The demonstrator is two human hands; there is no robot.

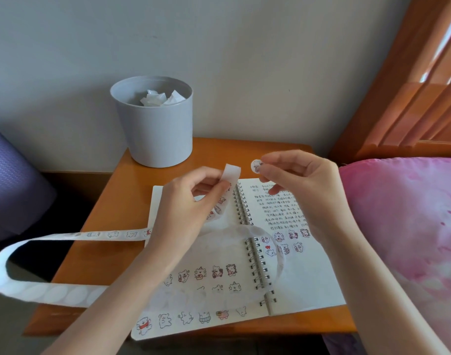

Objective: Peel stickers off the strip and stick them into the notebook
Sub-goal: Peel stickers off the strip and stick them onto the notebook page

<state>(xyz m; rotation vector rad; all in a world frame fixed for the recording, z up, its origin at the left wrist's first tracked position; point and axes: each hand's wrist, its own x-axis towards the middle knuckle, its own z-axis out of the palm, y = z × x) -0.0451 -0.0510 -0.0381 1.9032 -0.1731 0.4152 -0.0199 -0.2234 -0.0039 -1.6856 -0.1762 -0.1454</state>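
Peeling one sticker free above the open notebook

I'm pinching a round sticker (256, 166) between my right hand's (300, 180) thumb and forefinger, lifted clear at about one o'clock from the strip (231, 174) end. My left hand (193, 201) is gripping that strip closed between fingertips, its tail looping off toward eight o'clock. The notebook (309, 283) is lying open beneath both hands on the wooden table (111, 226).
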